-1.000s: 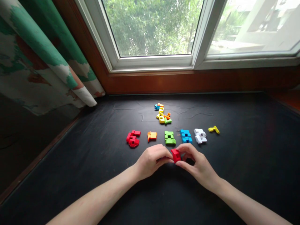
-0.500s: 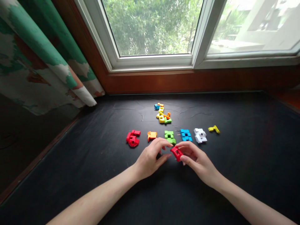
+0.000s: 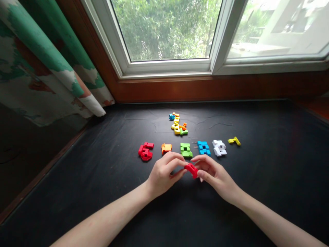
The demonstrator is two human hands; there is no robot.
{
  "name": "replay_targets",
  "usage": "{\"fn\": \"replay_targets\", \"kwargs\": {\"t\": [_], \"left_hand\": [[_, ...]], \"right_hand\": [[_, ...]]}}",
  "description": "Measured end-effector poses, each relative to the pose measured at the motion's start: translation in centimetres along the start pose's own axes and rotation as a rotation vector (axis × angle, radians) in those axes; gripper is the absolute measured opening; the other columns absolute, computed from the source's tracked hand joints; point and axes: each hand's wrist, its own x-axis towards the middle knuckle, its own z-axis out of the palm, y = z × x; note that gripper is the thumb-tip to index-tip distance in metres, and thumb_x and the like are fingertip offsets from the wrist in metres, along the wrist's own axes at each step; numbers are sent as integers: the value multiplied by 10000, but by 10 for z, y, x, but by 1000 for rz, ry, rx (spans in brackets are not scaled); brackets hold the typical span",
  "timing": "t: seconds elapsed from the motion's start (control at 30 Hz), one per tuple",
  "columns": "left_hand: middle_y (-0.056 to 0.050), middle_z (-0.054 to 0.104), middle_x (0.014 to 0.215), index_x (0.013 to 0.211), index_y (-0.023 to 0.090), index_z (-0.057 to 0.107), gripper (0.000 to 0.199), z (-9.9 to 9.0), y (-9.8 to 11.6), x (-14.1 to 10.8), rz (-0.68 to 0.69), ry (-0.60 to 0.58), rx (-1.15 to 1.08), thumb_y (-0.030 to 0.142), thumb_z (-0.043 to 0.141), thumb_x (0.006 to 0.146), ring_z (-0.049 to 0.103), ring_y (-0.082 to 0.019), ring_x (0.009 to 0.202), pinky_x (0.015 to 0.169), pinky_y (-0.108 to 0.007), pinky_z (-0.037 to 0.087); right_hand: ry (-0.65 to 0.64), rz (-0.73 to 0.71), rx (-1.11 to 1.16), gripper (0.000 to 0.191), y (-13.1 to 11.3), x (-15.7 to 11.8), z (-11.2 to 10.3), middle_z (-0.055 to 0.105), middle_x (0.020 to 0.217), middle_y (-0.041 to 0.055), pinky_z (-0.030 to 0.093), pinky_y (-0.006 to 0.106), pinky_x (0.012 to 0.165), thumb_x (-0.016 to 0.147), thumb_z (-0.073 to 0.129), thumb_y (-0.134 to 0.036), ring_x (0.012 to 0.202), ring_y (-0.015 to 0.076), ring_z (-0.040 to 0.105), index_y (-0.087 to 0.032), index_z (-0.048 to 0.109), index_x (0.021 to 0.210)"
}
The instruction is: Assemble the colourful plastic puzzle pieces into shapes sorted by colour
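The black table is bounded at its far edge by a wooden sill, above which a white-framed window is set. A patterned curtain is hung over the far left corner.

The left hand and right hand are held facing each other, nearer the near edge than the row of blocks. By the left hand, a red piece is pinched at its left end, the thumb and index finger nearly closed. By the right hand, partly open and curved, its right end is gripped at the thumb, with the index finger arched above. The red piece is thus held between both sets of fingertips, tilted down to the right.

Toward the far edge, a loose cluster of small coloured pieces is spread. Between it and the hands, from the left edge side rightward, are laid a red block, an orange block, a green block, a blue block, a white block and, smallest, a yellow piece.
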Motion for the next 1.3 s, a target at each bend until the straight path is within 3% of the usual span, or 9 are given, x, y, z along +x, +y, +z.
{"fn": "replay_targets", "kwargs": {"t": [0.27, 0.5, 0.67, 0.93, 1.3], "left_hand": [[-87, 673, 952, 879, 173, 613, 49, 3, 1, -1, -59, -12, 63, 132, 625, 856, 669, -195, 886, 777, -305, 577], [-92, 682, 951, 892, 176, 620, 15, 2, 0, -1, -39, -30, 55, 168, 627, 881, 673, -194, 877, 771, -303, 580], [-101, 688, 957, 897, 168, 630, 60, 1, 0, -1, -41, -49, 17, 227, 638, 907, 678, -202, 892, 784, -306, 580], [-119, 688, 1020, 1013, 162, 646, 176, -1, -1, -1, -75, -111, 0, 310, 648, 919, 676, -220, 969, 854, -325, 578], [-117, 693, 1029, 1014, 160, 655, 192, 0, -1, -1, -100, -134, -24, 319, 665, 906, 678, -224, 974, 848, -329, 583]], "right_hand": [[85, -105, -136, 260, 7, -3, 0, 667, 1005, 44, 577, 298, 813, 878, 692, -416, 887, 187, 671, -221, 619, 1034], [125, -135, -310, 182, 3, -5, -1, 719, 1004, 58, 574, 297, 785, 941, 607, -372, 878, 205, 691, -221, 669, 1021], [134, -155, -374, 210, 1, -4, -2, 728, 967, 46, 566, 277, 705, 974, 547, -376, 769, 184, 677, -231, 691, 1020], [127, -156, -375, 198, 1, -5, -1, 712, 924, 22, 557, 248, 677, 990, 525, -362, 721, 157, 664, -234, 676, 1013], [150, -149, -318, 216, 5, -5, 0, 726, 953, 41, 589, 262, 648, 970, 546, -416, 775, 183, 709, -234, 624, 1056]]}}
